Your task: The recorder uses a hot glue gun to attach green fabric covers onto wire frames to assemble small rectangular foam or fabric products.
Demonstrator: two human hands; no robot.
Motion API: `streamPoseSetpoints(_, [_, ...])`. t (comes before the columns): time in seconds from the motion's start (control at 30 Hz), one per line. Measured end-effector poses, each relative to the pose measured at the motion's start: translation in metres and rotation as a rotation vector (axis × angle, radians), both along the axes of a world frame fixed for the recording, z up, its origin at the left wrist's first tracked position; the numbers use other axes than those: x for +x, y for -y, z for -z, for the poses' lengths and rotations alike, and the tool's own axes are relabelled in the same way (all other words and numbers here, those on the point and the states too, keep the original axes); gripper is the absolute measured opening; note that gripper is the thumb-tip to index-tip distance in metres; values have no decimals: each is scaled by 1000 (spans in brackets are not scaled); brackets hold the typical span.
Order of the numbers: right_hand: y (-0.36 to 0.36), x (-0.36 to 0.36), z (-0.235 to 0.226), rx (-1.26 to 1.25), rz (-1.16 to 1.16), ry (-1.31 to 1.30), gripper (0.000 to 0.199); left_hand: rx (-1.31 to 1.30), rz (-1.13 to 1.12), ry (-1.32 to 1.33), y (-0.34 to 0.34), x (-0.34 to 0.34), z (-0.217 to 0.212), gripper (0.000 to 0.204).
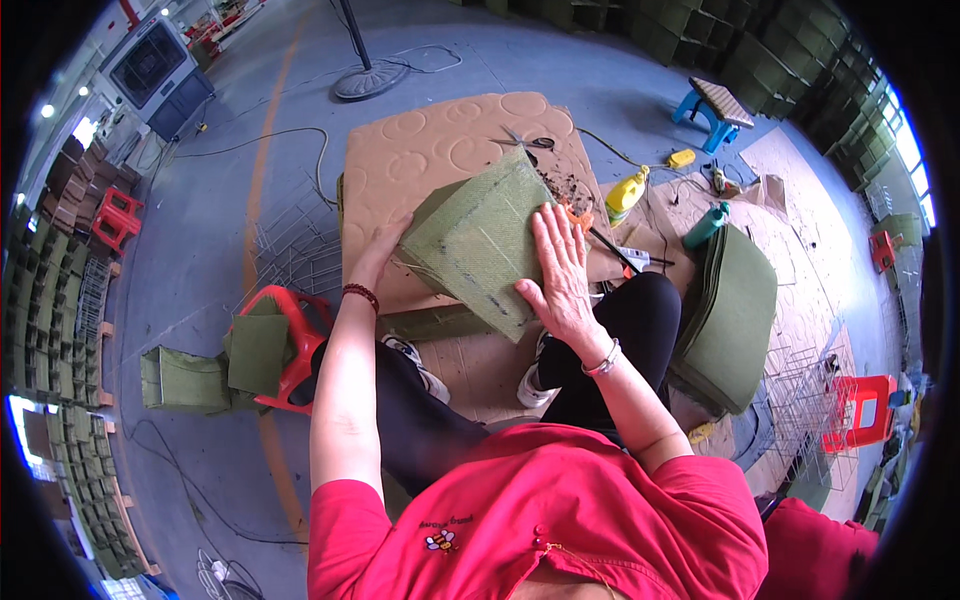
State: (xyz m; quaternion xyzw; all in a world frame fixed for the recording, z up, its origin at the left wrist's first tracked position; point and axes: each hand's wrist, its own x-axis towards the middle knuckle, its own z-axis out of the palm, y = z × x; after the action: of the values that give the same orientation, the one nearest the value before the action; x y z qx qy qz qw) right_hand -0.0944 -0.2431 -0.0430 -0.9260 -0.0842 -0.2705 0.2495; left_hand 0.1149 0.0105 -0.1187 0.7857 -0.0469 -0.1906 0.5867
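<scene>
A green, coarse-woven fabric box [482, 238] is tilted above the cardboard-covered table [400, 140], with a square face turned toward me. My left hand [376, 252] grips its left side, the fingertips partly hidden against it. Flat along the right edge of that face lies my right hand [562, 268], fingers stretched out and thumb apart. Pale loose strands show near the box's left edge. Beyond the box, black-handled scissors [532, 142] lie on the table beside scattered dark scraps [565, 185].
To the right are a yellow bottle [626, 196], a green bottle [706, 226] and a stack of green panels [735, 310]. A red stool [290, 345] with green boxes stands at the left. A blue-legged stool [712, 112] and a round stand base [370, 82] are farther off.
</scene>
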Motion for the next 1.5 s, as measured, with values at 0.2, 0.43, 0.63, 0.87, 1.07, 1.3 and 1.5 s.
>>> streamPoseSetpoints(0.2, [-1, 1, 16, 182, 31, 135, 78, 162, -75, -66, 4, 21, 16, 49])
streamPoseSetpoints(0.43, [14, 26, 32, 977, -42, 413, 57, -271, -114, -208, 15, -6, 15, 42])
streamPoseSetpoints(0.63, [31, 15, 69, 1512, 92, 339, 52, -237, -141, -188, 15, -13, 5, 40])
streamPoseSetpoints(0.87, [0, 24, 68, 1366, 142, 376, 56, -183, 16, -97, 30, -34, -5, 44])
streamPoseSetpoints(1.07, [13, -2, 61, 1646, 137, 73, 63, -555, -78, -211, 20, -22, 8, 29])
streamPoseSetpoints(1.3, [-9, 17, 34, 1327, -226, -53, 82, -614, -254, 482, -79, -94, -160, 27])
streamPoseSetpoints(1.5, [-15, 28, 38, 1296, -355, -151, 71, -34, -871, 999, -229, -194, -253, 32])
